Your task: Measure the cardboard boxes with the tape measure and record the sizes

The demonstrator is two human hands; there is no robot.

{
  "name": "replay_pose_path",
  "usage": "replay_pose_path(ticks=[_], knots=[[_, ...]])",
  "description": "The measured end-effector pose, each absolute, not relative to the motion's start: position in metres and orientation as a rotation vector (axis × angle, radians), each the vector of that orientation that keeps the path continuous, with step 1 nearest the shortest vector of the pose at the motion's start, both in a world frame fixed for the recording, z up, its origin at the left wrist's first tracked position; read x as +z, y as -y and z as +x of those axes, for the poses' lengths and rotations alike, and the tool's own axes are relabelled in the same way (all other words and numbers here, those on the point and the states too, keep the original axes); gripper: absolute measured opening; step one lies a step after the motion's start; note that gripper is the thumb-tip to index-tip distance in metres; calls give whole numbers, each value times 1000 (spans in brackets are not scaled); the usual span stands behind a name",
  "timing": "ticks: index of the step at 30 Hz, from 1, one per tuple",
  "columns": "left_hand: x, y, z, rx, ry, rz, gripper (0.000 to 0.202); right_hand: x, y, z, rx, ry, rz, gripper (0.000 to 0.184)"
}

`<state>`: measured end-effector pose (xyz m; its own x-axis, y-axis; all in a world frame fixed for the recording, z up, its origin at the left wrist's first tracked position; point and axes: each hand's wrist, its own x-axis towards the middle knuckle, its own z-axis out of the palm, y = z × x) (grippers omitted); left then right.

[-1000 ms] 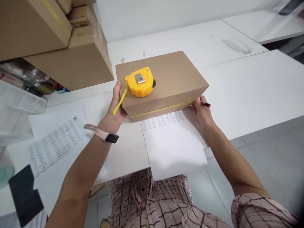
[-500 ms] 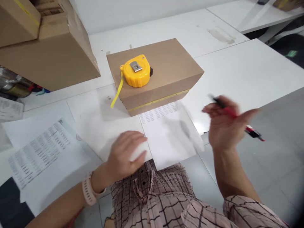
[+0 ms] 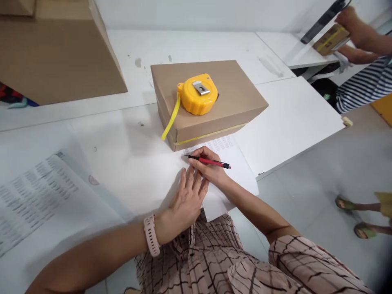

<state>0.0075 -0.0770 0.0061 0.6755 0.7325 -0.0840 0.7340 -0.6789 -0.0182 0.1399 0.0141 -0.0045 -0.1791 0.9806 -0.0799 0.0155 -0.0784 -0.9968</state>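
My right hand (image 3: 211, 165) grips a red and black pen (image 3: 211, 162), its tip at the left edge of a sheet of paper (image 3: 239, 175) with rows of small writing near its top. My left hand (image 3: 190, 200) lies flat with fingers stretched out, pressing on the sheet's left side just below my right hand. Behind the sheet stands a closed cardboard box (image 3: 239, 87) with a yellow band along its front side. On the box sits a yellow tape measure (image 3: 197, 98), metal clip upward, its yellow strap hanging over the front left edge.
Printed sheets (image 3: 39, 196) lie on the white table (image 3: 122, 134) at the left. Large cardboard boxes (image 3: 61, 53) stand at the back left. At the far right a person in a striped top (image 3: 367, 81) handles a small box (image 3: 330, 39); another person's sandalled feet (image 3: 363, 230) show on the floor.
My right hand has swung left and down from the air onto the paper with the pen. My left hand has settled flat onto the sheet. The view has shifted, bringing other people into sight.
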Motion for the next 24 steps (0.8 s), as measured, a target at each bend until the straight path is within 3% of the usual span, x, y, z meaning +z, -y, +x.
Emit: replay_pose_path(ticks=[8, 16, 24], knots=[[9, 76, 9, -91, -1257, 2865, 78, -11, -11, 146, 1179, 1319, -1363, 37], [5, 78, 10, -15, -1291, 2914, 76, -7, -11, 147, 1120, 1444, -1306, 24], [9, 77, 10, -33, -1272, 2903, 72, -12, -5, 147, 1026, 1592, -1322, 25]])
